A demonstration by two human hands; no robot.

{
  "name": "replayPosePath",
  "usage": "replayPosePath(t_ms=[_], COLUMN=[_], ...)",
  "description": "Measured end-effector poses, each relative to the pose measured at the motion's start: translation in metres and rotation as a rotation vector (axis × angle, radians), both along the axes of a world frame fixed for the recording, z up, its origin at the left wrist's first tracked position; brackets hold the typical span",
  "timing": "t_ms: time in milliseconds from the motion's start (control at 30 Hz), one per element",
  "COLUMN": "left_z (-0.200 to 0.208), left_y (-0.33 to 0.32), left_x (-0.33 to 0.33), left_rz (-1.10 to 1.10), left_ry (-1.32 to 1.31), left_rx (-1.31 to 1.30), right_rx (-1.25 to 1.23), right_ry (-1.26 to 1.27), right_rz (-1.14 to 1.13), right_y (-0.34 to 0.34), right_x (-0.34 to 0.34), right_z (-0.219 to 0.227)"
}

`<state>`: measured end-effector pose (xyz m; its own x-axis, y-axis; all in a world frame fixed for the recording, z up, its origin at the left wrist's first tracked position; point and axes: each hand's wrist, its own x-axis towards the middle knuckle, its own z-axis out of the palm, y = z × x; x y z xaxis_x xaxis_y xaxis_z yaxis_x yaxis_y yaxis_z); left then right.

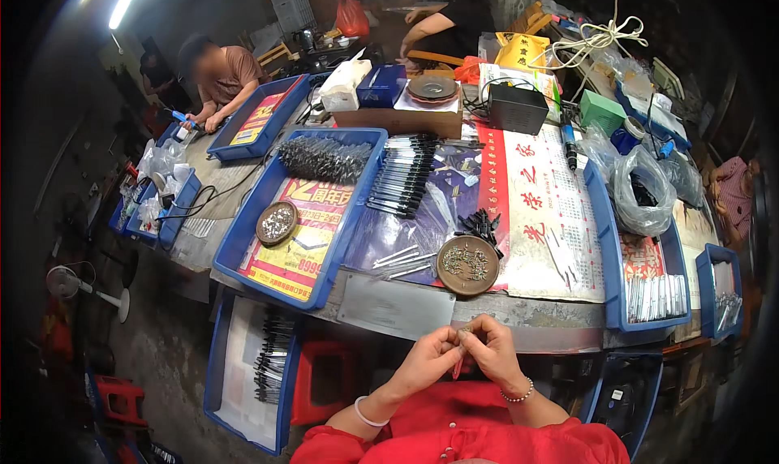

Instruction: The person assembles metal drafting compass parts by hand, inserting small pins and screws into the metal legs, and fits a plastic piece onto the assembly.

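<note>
My left hand (428, 358) and my right hand (497, 352) meet in front of my red shirt, just off the table's near edge. Fingertips of both are pinched together; whatever sits between them is too small to make out. Beyond them on the table, a round brown dish (468, 290) holds many tiny metal parts. Small black clips (484, 224) lie heaped behind it, and thin silver tubes (403, 261) lie to its left. Further back, black-and-silver pens (402, 174) are lined up side by side.
A large blue tray (305, 299) at left holds a black bundle and another small dish (277, 223). At right, a blue tray (610, 302) carries silver tubes and plastic bags. A black box (518, 109) stands at the back. Another person (231, 83) works at far left.
</note>
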<state>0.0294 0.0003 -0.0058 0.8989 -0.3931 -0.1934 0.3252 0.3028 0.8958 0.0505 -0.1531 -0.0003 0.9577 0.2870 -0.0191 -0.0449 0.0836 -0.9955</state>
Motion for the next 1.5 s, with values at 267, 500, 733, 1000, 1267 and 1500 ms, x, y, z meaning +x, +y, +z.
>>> replayPosePath(t_ms=[267, 500, 733, 1000, 1267, 1500], left_z=[-0.001, 0.003, 0.004, 0.006, 0.002, -0.002], left_y=[0.000, 0.000, 0.001, 0.000, 0.001, 0.000], left_x=[0.001, 0.001, 0.002, 0.003, 0.004, 0.002], left_rz=[-0.015, -0.017, -0.006, -0.005, -0.014, -0.014], left_ry=[0.006, 0.018, 0.016, 0.049, 0.025, 0.030], left_rx=[0.009, 0.015, 0.018, 0.027, 0.026, 0.008], right_rx=[0.001, -0.001, -0.059, -0.018, -0.047, -0.059], right_ry=[-0.003, 0.038, 0.006, 0.000, -0.005, -0.034], right_rz=[0.006, 0.009, 0.005, -0.010, -0.003, -0.012], right_y=[0.000, 0.001, 0.000, 0.001, 0.001, -0.001], right_x=[0.001, 0.001, 0.003, 0.004, 0.005, 0.004], right_z=[0.004, 0.004, -0.002, -0.002, 0.004, -0.005])
